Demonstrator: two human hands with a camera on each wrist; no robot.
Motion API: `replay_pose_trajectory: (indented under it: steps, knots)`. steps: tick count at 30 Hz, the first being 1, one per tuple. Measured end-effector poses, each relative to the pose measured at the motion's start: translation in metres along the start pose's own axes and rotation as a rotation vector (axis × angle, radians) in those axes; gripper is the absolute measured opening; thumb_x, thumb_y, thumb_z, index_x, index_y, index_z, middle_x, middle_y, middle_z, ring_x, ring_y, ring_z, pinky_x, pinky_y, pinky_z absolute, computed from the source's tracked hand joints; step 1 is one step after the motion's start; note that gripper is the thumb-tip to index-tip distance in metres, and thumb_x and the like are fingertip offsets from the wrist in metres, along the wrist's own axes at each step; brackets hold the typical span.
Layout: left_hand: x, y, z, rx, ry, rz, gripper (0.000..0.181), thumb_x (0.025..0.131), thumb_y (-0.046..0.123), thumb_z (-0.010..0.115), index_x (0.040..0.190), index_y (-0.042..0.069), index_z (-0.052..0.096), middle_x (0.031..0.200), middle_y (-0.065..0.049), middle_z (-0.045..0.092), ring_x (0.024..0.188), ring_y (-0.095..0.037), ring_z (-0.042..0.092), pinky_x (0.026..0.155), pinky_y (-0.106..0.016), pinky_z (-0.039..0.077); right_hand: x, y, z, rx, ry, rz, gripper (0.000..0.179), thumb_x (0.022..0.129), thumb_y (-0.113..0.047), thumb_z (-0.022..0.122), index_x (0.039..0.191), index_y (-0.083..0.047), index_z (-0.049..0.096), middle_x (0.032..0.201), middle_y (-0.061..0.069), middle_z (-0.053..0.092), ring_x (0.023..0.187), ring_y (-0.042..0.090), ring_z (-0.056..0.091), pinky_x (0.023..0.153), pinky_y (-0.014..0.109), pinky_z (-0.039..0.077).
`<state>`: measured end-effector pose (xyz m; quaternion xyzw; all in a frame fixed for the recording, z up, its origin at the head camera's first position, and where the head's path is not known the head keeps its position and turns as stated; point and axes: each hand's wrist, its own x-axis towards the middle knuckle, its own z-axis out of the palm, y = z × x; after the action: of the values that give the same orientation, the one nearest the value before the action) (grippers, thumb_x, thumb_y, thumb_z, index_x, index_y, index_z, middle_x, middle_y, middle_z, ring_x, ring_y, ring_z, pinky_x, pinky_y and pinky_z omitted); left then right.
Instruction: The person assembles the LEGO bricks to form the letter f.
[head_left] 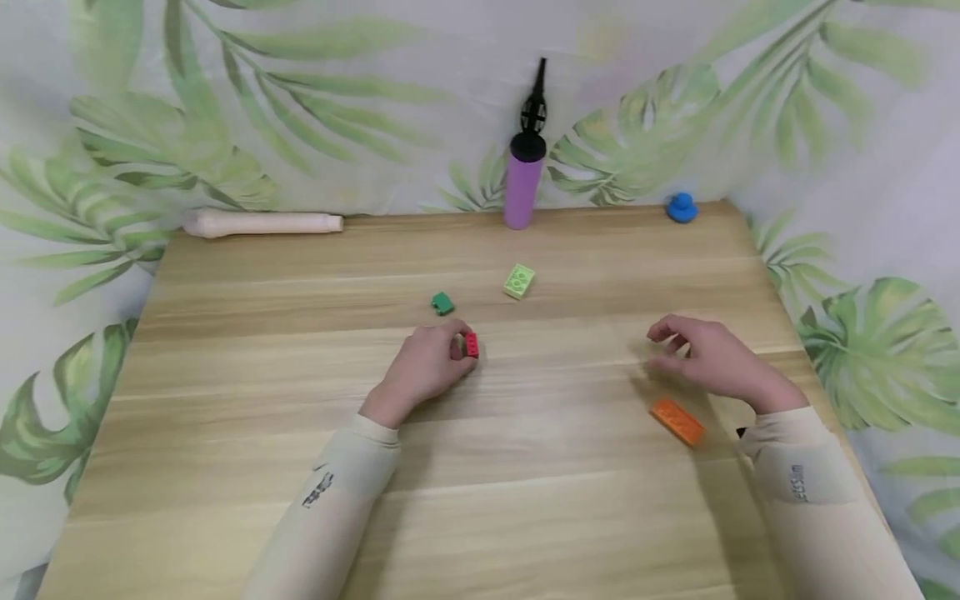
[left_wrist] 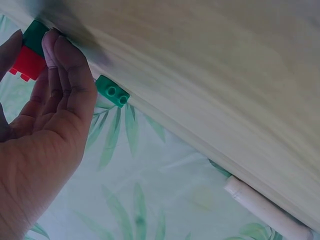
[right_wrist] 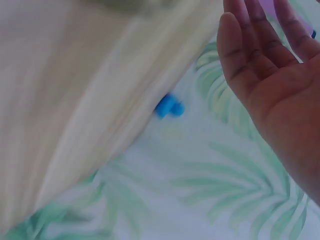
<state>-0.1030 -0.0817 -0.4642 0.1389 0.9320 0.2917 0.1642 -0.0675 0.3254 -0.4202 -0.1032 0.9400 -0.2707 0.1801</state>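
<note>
Firstly, left hand (head_left: pixel 423 364): thumb and fingers pinching a red block (head_left: pixel 472 345) near the table's (head_left: pixel 262 517) middle; a dark green block (left_wrist: pixel 35 37) adjoins it in the grip. Risk, in our judgement: a slack pinch would drop or part the pair. Further risk: a sideways swing of the fingers would nudge the loose green block (head_left: pixel 442 303), just beyond them.

Item, right hand (head_left: pixel 708 354): fingers loosely bent, nothing in hold that we can see. Risk: lowering it carelessly could shove the orange block (head_left: pixel 677 422) near it.

Obscured: we cannot tell whether the held blocks are locked or merely touching. A dark object (head_left: pixel 741 432) is mostly covered by the right cuff (head_left: pixel 783 425). The right wrist view crops some fingertips and blurs the blue object (right_wrist: pixel 169 106).
</note>
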Motion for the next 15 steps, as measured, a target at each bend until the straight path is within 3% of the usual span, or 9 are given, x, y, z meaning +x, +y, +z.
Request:
replay_pose_trajectory:
  steps: [7,15]
  knots:
    - [-0.006,-0.005,-0.010,0.002,0.014,-0.017,0.028,0.095,0.023,0.078,0.118,0.010,0.069,0.082,-0.002,0.069,0.070,-0.016,0.060,0.066,-0.030,0.048,-0.027,0.013,0.027,-0.044,-0.016,-0.005,0.044,0.093,-0.025,0.083,0.129,-0.004,0.067,0.120,0.010,0.074,0.102,0.023,0.068,0.088,0.044,0.056]
    - [0.001,0.001,0.002,-0.003,-0.006,0.005,0.031,0.095,0.023,0.078,0.122,0.009,0.069,0.082,-0.002,0.067,0.069,-0.016,0.059,0.064,-0.030,0.047,-0.049,0.017,0.046,-0.117,0.034,-0.026,0.045,0.086,-0.025,0.090,0.120,-0.004,0.070,0.108,0.005,0.074,0.094,0.019,0.068,0.084,0.043,0.056]
